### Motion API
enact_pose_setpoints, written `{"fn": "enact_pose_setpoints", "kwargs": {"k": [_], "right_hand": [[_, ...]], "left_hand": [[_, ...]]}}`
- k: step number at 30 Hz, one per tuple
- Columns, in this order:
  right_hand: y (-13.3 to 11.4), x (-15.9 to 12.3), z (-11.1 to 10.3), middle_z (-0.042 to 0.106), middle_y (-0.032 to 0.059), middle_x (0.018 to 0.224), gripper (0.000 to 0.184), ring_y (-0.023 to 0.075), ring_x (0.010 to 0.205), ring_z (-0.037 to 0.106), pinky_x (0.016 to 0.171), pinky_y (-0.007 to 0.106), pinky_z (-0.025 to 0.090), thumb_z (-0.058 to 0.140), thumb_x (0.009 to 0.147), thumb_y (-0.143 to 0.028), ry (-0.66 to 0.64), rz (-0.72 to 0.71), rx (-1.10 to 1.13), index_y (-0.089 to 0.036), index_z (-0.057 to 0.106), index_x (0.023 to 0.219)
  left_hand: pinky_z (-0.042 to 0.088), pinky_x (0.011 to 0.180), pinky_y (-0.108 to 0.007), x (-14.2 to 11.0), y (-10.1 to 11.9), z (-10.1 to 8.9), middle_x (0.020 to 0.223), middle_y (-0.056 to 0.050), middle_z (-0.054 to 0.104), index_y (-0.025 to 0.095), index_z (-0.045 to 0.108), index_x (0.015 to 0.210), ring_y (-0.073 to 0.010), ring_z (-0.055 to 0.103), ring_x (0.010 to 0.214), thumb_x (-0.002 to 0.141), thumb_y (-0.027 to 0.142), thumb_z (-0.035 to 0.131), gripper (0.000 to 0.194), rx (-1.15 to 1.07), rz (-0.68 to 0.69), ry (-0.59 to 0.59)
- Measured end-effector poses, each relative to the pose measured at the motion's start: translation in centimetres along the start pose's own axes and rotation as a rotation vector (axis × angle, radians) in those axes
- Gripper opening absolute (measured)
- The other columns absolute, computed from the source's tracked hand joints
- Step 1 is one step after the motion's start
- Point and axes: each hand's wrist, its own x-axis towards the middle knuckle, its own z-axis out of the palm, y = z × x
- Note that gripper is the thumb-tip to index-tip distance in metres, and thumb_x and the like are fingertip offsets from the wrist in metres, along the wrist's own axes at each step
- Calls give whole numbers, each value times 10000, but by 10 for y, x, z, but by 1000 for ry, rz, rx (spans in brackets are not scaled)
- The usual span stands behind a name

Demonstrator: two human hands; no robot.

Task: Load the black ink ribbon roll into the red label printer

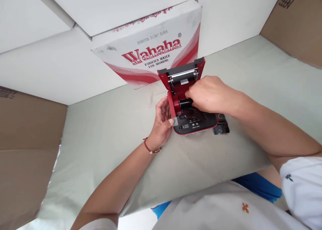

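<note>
A small red and black label printer (196,122) stands on the covered table with its lid (182,72) raised. Inside the bay lies a glossy black roll (185,104), and dark, shiny film stretches from it over the front panel. My left hand (163,122) grips the printer's left side, thumb on the front corner by a grey patch and fingers along the wall. My right hand (208,95) reaches into the bay from the right, fingers curled closed at the right end of the roll; its fingertips are partly hidden.
Several black shiny pieces (221,125) lie right of the printer. Behind it stands a white and red Wahaha water carton (151,52) among white boxes (226,15). Brown cardboard boxes flank the table, one at the left (30,149) and one at the right (297,25).
</note>
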Motion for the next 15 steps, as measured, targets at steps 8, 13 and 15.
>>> {"fn": "enact_pose_setpoints", "kwargs": {"k": [8, 13, 15], "right_hand": [[-4, 2, -5, 873, 144, 1125, 287, 330, 1052, 799, 743, 368, 401, 650, 970, -94, -74, 9, 24, -172, 861, 1149], [4, 6, -2, 855, 107, 1262, 311, 292, 1091, 763, 727, 346, 385, 665, 986, -120, -99, 10, 108, -209, 836, 1229], [8, 1, -6, 851, 95, 1240, 320, 257, 1043, 748, 749, 333, 412, 659, 987, -100, -103, -22, 229, -202, 816, 1246]], "left_hand": [[460, 1430, -566, 0, 2, 5, 1873, -88, 492, 449, 484, 1708, -339, 514, 1733, 955, 716, 895, 898, -68, -10, 22], [356, 1489, -599, 0, 7, 10, 1845, -69, 522, 423, 572, 1658, -356, 454, 1761, 920, 662, 955, 865, -212, -44, 43], [360, 1486, -610, 0, 8, 10, 1841, -68, 527, 424, 583, 1654, -360, 466, 1750, 904, 656, 971, 875, -220, -48, 40]]}}
